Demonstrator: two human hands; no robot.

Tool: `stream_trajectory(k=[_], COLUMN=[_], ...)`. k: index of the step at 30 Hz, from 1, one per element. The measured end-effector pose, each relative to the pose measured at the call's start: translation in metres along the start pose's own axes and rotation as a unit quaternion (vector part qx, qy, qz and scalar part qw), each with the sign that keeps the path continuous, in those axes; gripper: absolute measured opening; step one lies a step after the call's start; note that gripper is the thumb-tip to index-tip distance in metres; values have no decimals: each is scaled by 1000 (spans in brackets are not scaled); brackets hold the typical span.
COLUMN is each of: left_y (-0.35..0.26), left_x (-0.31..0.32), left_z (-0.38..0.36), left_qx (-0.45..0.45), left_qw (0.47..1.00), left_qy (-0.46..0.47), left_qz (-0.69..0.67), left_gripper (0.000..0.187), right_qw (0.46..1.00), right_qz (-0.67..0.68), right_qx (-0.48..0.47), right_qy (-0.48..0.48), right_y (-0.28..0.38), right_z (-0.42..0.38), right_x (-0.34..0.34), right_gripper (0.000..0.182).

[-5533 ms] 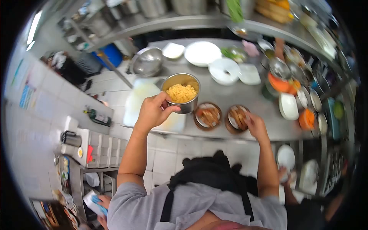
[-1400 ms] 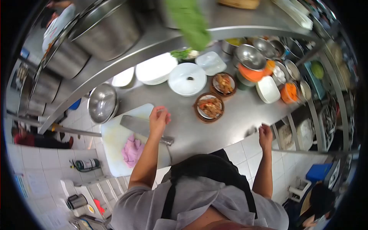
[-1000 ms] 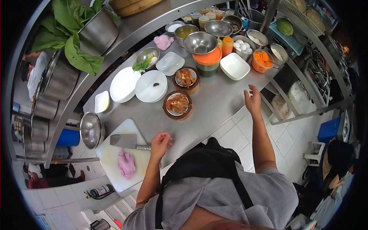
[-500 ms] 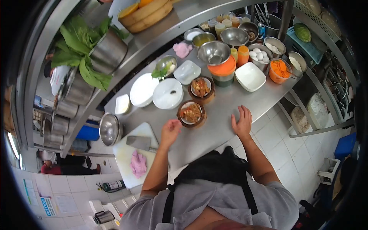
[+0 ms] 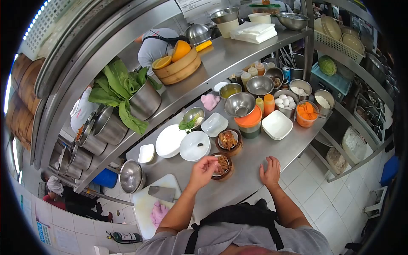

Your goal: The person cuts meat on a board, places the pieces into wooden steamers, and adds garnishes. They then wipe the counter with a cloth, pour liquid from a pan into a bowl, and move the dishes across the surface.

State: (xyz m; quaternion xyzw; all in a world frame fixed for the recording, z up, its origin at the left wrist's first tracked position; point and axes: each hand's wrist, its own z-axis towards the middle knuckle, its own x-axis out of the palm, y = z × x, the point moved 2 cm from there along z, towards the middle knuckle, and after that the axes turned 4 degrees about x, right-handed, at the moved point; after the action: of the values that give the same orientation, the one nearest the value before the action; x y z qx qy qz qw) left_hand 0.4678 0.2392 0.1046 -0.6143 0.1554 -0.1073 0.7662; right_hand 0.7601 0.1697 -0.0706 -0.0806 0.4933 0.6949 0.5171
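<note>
My left hand point(image 5: 205, 171) is over the left side of the nearer small bamboo steamer point(image 5: 224, 175), its fingers drawn together above the brown, sauced food point(image 5: 222, 164). Whatever the fingertips may hold is too small to make out. A second small steamer point(image 5: 236, 148) stands just behind, with a plate of similar reddish-brown pieces point(image 5: 228, 140) in it. On the steel table near its front edge, my right hand point(image 5: 270, 171) lies with fingers apart, holding nothing. A white bowl point(image 5: 194, 148) with a dark spot inside sits left of the steamers.
Left are a cutting board point(image 5: 142, 212) with a cleaver point(image 5: 161, 194) and pink cloth point(image 5: 159, 213), and steel bowls point(image 5: 131, 176). Behind stand an orange-lidded tub point(image 5: 248, 123), a square white bowl point(image 5: 277, 126), eggs point(image 5: 285, 101) and sliced carrots point(image 5: 306, 111). A steel shelf point(image 5: 238, 51) overhangs the back.
My left hand has moved from beside the nearer steamer to over its food, fingers drawn together. My right hand stays by the table edge. The view has tilted up, showing more shelf.
</note>
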Motion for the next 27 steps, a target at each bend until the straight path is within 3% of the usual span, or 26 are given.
stream_trajectory(k=[1,3,4,6,9,13,16,20,22,23,24,27], left_y=[-24,-91,-128,-207,-314,-379,-398,-407,-413,-411,-415,-423], left_x=[2,7,6,8,16,12,22,27,20,18,27,36], left_z=[8,29,43,78,128,217,227,233,245,249,238,230], left_qx=[5,183,302,523,646,655,609,582,505,505,524,531], left_qw=[1000,956,905,747,523,357,317,329,333,334,362,398], left_qy=[2,-26,-42,-78,-145,-125,-90,-55,-46,-45,-39,-34], left_qz=[0,226,297,403,537,654,721,742,795,795,770,747], left_gripper=[16,15,20,31,32,27,14,13,34,34,18,15], right_qw=[1000,1000,1000,1000,1000,1000,1000,1000,1000,1000,1000,1000], right_qz=[0,-1,-4,-7,-7,-14,-9,-14,-9,-5,-6,-7], right_qx=[4,7,6,3,3,9,10,7,16,18,18,19], right_qy=[3,4,7,11,10,10,3,5,5,7,8,20], right_y=[0,1,1,0,0,-4,-5,-7,-4,-3,-3,-5], right_z=[0,0,1,0,-1,-2,-4,-4,-2,-2,-2,-2], right_x=[0,0,0,-1,1,3,3,4,1,0,0,1], right_gripper=[46,45,45,45,45,42,41,38,38,37,37,37])
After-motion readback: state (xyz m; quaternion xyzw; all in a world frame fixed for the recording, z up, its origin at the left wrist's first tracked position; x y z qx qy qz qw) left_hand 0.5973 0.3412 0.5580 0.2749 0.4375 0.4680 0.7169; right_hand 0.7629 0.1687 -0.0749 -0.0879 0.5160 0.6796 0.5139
